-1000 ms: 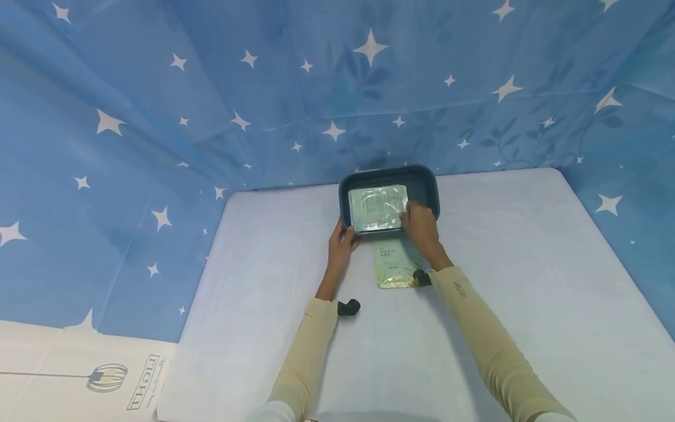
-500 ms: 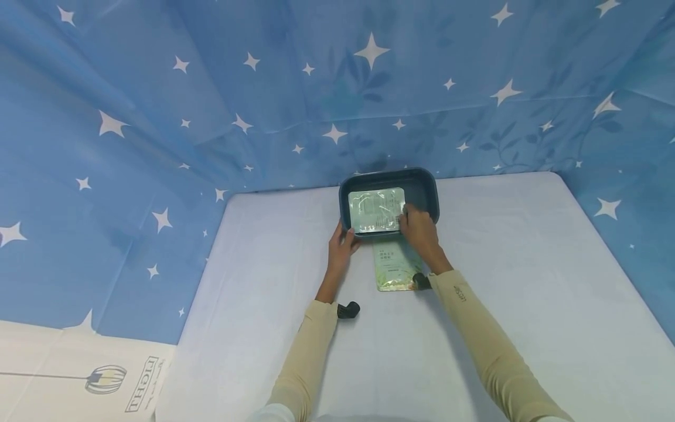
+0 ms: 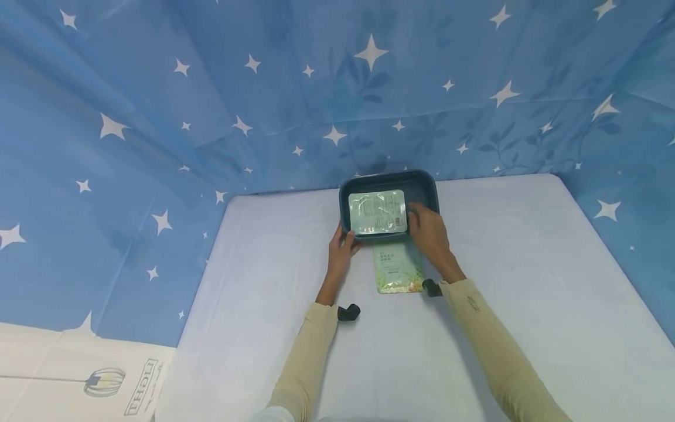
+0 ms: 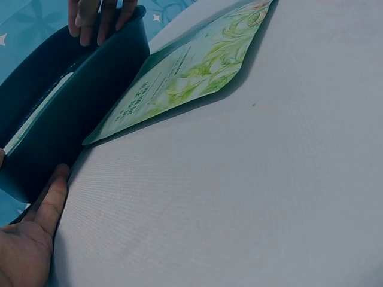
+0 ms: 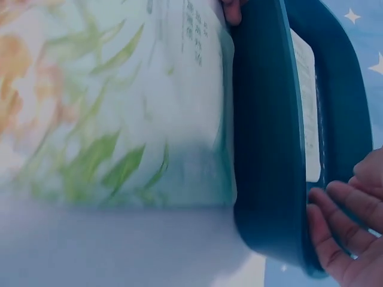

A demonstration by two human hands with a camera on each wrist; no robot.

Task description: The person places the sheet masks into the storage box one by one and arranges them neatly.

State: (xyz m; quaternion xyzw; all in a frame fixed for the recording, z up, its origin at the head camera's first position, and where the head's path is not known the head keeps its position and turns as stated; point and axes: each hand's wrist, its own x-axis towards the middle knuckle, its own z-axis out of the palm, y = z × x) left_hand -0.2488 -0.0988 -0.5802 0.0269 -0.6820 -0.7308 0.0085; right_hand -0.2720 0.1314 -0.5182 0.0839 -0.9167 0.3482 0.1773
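Note:
A dark blue plastic basin (image 3: pixel 422 189) stands at the table's back edge, one foil face-mask-like packet (image 3: pixel 377 212) lying flat inside it on the left. My left hand (image 3: pixel 340 253) holds the basin's front left corner, thumb over the rim and fingers low against the outside. At the front right, my right hand (image 3: pixel 429 231) hangs over the rim beside the packet. Its fingers (image 5: pixel 344 221) are loosely bent and touch or nearly touch the rim, with nothing held between them. In front of the basin lies a second pale green packet (image 3: pixel 398 271) with leaf print, its far end at the basin's wall.
A white cloth covers the table (image 3: pixel 263 264). Directly behind the basin hangs a blue curtain (image 3: pixel 295 117) with white stars. Black camera mounts (image 3: pixel 348 312) stick out from both wrists.
My right hand has let go of the packet's right edge and shifted slightly right. The packet now lies flat in the basin. The left hand stays on the corner.

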